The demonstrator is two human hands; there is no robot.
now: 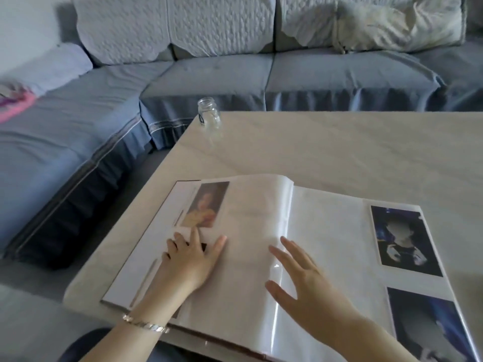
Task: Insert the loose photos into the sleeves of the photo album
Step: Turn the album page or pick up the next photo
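The photo album lies open on the table, near its front edge. Its left page holds a photo of a figure in yellow at the top. My left hand lies flat on that page with fingers spread, the index tip touching the lower edge of that photo; a dark photo shows partly under the fingers. My right hand is open with straight fingers over the spine and the glossy sleeve. On the right page sit two dark blue photos in sleeves.
A small clear glass jar stands at the table's far left corner. A blue-grey corner sofa wraps around the back and left, with a pink item on its left seat.
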